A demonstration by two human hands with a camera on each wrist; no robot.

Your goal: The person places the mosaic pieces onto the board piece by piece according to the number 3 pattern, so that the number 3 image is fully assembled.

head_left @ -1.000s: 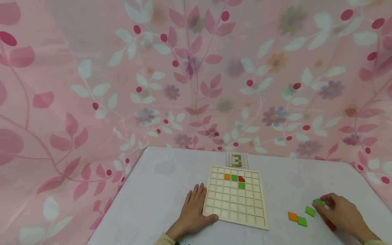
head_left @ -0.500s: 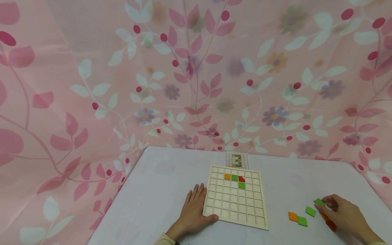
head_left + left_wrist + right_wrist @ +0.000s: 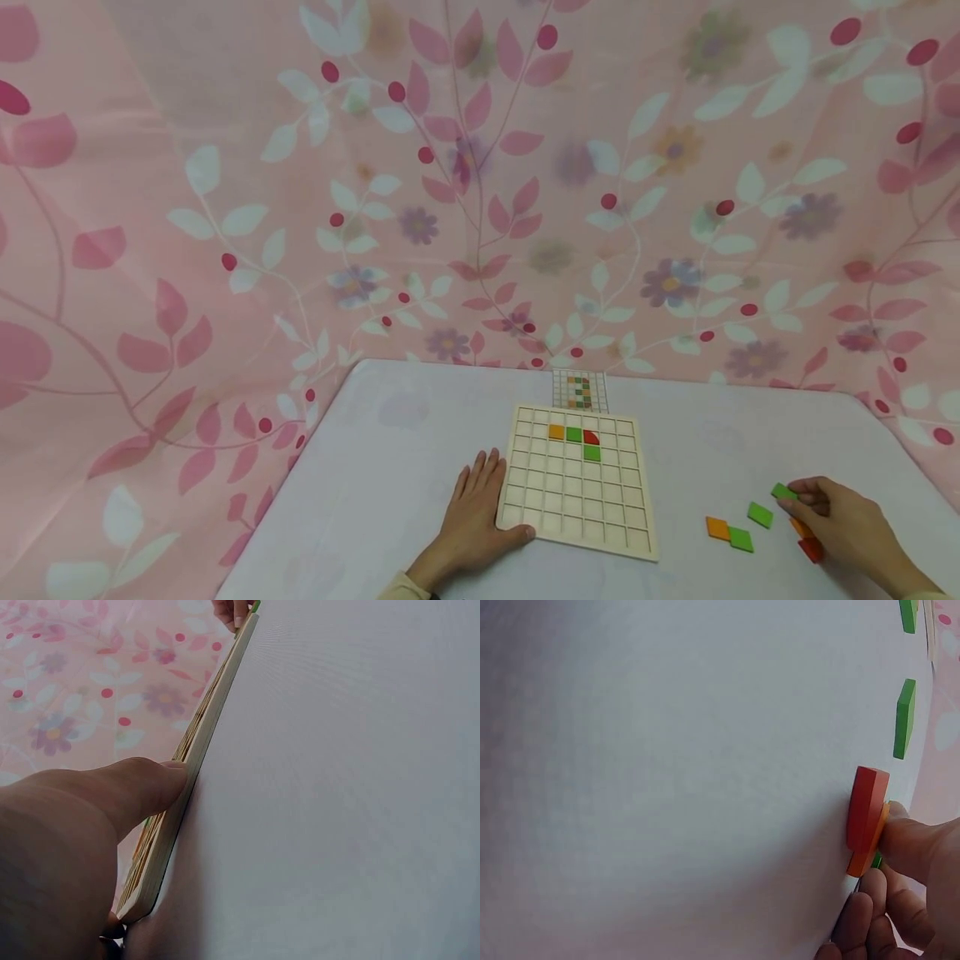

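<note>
A wooden grid board [image 3: 546, 523] lies on the table, with an orange tile [image 3: 557, 432], two green tiles and a red quarter-round piece [image 3: 591, 437] set in its upper cells. My left hand [image 3: 474, 518] lies along the board's left edge, fingers straight, its thumb [image 3: 161, 784] on the near edge. Off to the right, my right hand [image 3: 847, 521] pinches a green tile [image 3: 783, 492] between thumb and fingers. Under that hand lie an orange tile [image 3: 861, 861] and a red piece [image 3: 864, 810], partly covered in the head view.
Between board and right hand lie an orange tile [image 3: 717, 528], a green tile [image 3: 741, 540] touching it, and another green tile [image 3: 761, 514]. A pattern card [image 3: 581, 392] with a coloured grid stands behind the board. Floral pink cloth [image 3: 480, 208] hangs behind the white table [image 3: 360, 467].
My right hand has shifted slightly right with the green tile at its fingertips. More of the orange tile and red piece beneath it shows. My left hand stays put.
</note>
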